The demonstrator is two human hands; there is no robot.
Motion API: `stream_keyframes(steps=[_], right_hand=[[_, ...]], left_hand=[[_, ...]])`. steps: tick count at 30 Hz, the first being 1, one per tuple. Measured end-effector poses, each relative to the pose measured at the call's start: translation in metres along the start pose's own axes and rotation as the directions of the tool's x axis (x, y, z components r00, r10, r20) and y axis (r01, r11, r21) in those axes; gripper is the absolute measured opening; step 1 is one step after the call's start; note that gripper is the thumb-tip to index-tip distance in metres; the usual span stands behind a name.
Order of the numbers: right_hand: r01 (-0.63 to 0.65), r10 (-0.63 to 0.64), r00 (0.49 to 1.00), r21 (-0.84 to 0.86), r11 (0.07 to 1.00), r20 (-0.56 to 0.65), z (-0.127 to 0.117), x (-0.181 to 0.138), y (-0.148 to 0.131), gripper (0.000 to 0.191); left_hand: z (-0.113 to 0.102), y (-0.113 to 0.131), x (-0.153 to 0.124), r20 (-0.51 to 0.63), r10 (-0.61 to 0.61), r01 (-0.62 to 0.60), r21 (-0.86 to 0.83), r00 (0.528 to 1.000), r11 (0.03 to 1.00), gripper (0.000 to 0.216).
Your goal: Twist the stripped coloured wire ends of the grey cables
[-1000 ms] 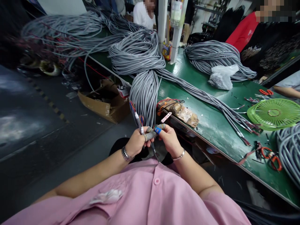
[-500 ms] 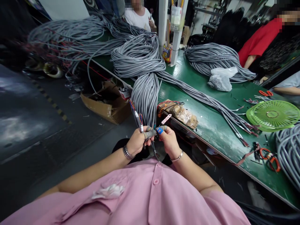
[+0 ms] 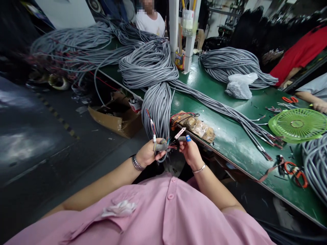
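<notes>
My left hand (image 3: 149, 152), grey covers on its fingers, is closed round a grey cable (image 3: 154, 139). Coloured wires fan out of it at two places: upward past a white sleeve, and as a loose bunch of bare thin wires (image 3: 172, 147) on the right side of the fingers. Just right of those wire ends is my right hand (image 3: 191, 153), apart from them, with blue tape on the thumb and a grey cover on the forefinger. Its fingers are curled and pressed together; whether something small is between them is hidden.
A thick grey cable coil (image 3: 149, 64) hangs over the edge of the green table (image 3: 219, 119). Near my right hand lie a pale pink strip (image 3: 180, 133) and a taped brown block (image 3: 196, 126). Further right are a green fan (image 3: 297, 124) and orange-handled scissors (image 3: 296, 173). Other people stand beyond.
My right hand has drawn away to the right from my left hand, and the bunch of thin wires between them now shows spread out. My left hand has shifted slightly left.
</notes>
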State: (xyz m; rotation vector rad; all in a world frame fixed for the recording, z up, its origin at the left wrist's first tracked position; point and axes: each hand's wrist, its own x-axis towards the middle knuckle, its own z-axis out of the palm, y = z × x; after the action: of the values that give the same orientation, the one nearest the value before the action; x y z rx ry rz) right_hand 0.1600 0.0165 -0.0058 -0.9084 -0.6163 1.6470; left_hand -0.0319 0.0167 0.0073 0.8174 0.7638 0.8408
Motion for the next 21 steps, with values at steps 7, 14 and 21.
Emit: stream_keyframes(steps=[7, 14, 21], right_hand=[[-0.059, 0.057, 0.982, 0.009, 0.998, 0.177, 0.004, 0.021, -0.009, 0.046], [0.288, -0.305, 0.946, -0.145, 0.947, -0.111, 0.008, 0.025, 0.015, 0.036], [0.168, -0.167, 0.986, 0.12, 0.978, -0.02, 0.011, 0.029, 0.021, 0.041]], left_hand=[[0.002, -0.002, 0.017, 0.131, -0.102, 0.109, -0.055, 0.986, 0.992, 0.021], [0.003, -0.001, 0.029, 0.195, -0.151, 0.176, -0.119, 0.969, 0.977, 0.018], [-0.001, -0.004, 0.033, 0.247, -0.155, 0.192, -0.137, 0.957, 0.972, 0.016]])
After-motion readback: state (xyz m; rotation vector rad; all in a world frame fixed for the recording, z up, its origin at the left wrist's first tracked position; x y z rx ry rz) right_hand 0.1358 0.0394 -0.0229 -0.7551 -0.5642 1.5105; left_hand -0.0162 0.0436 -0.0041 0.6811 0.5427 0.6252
